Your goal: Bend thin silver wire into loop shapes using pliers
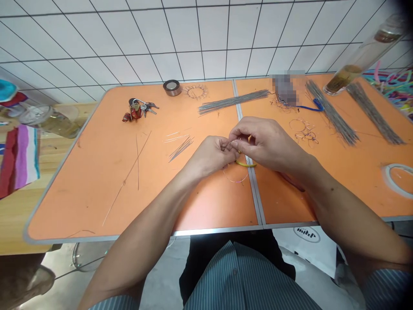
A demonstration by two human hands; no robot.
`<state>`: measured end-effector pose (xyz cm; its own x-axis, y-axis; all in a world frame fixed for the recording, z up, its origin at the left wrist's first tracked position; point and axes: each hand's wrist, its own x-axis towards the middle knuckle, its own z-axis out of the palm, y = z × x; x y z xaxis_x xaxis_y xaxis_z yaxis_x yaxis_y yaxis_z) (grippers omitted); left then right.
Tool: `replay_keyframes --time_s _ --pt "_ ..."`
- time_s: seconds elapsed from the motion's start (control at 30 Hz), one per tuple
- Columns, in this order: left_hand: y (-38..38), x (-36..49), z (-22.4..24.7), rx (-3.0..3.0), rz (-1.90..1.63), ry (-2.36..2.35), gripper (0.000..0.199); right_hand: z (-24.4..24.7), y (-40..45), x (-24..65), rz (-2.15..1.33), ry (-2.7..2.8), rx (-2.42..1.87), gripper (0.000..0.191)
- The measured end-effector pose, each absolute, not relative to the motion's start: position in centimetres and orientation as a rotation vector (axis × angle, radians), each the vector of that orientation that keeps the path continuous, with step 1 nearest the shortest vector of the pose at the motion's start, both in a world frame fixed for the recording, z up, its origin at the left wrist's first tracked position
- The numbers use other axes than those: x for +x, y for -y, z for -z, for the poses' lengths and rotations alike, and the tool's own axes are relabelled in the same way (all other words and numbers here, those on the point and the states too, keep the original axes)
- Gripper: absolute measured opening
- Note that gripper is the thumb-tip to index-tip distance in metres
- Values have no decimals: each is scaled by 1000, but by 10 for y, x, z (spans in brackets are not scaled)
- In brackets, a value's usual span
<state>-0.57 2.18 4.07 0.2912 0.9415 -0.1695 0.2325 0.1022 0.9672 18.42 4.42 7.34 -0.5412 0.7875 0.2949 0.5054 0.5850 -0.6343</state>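
Note:
My left hand [211, 157] and my right hand [263, 140] meet above the seam of the orange table. Both are closed, fingertips pinched together around a thin wire [228, 144]; its ends are mostly hidden by the fingers. Just below them hangs or lies a fine wire loop [237, 181], and I cannot tell whether it joins the held wire. A yellow curved piece [245, 164] shows under my right hand. Partly covered by my right forearm is a dark red, handle-like thing [292, 181].
Bundles of straight grey wire [234, 101] lie toward the back, near a tape roll [172, 87] and keys [142, 107]. Short wires [181, 148] are left of my hands. A tall glass bottle [358, 58] stands back right; a white ring [400, 180] lies at right.

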Motion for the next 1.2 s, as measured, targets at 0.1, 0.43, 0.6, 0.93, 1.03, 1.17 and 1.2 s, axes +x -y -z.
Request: replay_keyframes --time_s 0.1,0.43,0.6,0.93,1.03,1.17,1.2 --pt "-22 -6 -40 1373 -793 -1199 20 -75 -43 185 -653 2249 -1063 16" --pt "-27 -9 -42 1239 -807 -1123 13 -84 -39 188 -663 2222 -1219 16" --pt "-28 -9 -45 1192 -839 -1072 13 -88 -38 187 -772 2122 -1293 11" --pt "-27 -9 -45 1181 -834 -1112 10 -73 -40 180 -831 1922 -1284 10" --pt "-27 -9 -46 1178 -837 -1110 9 -70 -40 178 -837 1878 -1273 10" --pt "-28 -10 -47 1204 -843 -1087 13 -64 -44 177 -870 1833 -1247 9" --pt "-28 -10 -47 1208 -845 -1082 13 -63 -45 176 -876 1825 -1242 9"
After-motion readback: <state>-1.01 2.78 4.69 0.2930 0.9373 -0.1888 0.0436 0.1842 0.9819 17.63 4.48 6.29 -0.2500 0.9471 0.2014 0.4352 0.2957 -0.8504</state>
